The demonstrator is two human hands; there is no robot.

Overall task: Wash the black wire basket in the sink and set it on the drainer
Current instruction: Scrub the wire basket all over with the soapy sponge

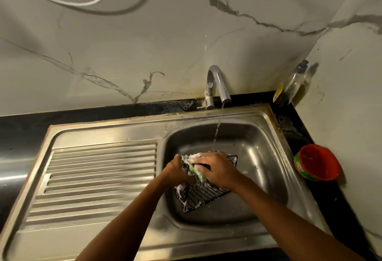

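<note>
The black wire basket lies tilted inside the steel sink, with foam on its wires. My left hand grips the basket's left side. My right hand holds a soapy green sponge pressed against the basket's upper wires. A thin stream of water runs from the chrome tap and lands just behind my hands. The ribbed drainer lies to the left of the sink bowl with nothing on it.
A red and green tub sits on the dark counter to the right of the sink. A clear dish-soap bottle leans in the back right corner. Marble-patterned wall rises behind the tap.
</note>
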